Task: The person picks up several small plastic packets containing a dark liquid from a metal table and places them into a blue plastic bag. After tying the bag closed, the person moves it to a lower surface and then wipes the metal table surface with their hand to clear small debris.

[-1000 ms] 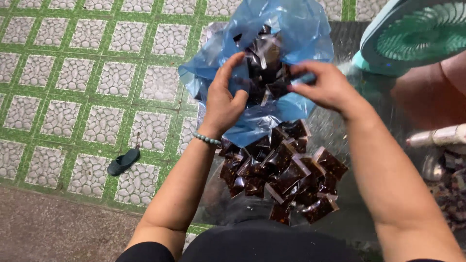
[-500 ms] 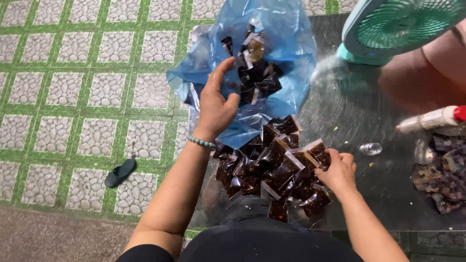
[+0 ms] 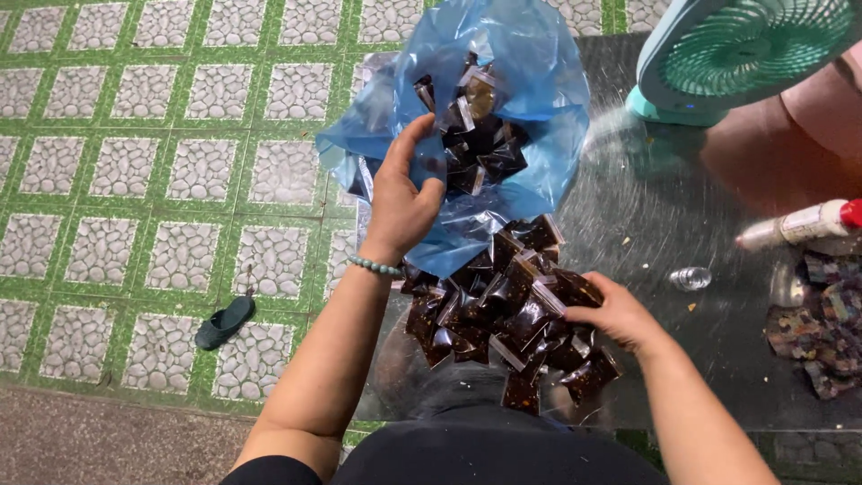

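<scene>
Left hand point(image 3: 400, 202) grips the rim of the blue bag point(image 3: 530, 81), fingers curled shut on the plastic, keeping the mouth open toward the pile. Right hand point(image 3: 615, 314) rests on the sachets point(image 3: 503, 310) at 6 o'clock of the bag, fingers bent loosely over several; a firm grasp cannot be confirmed. More sachets lie inside the bag. A fan point(image 3: 745, 49) stands at 3 o'clock.
</scene>
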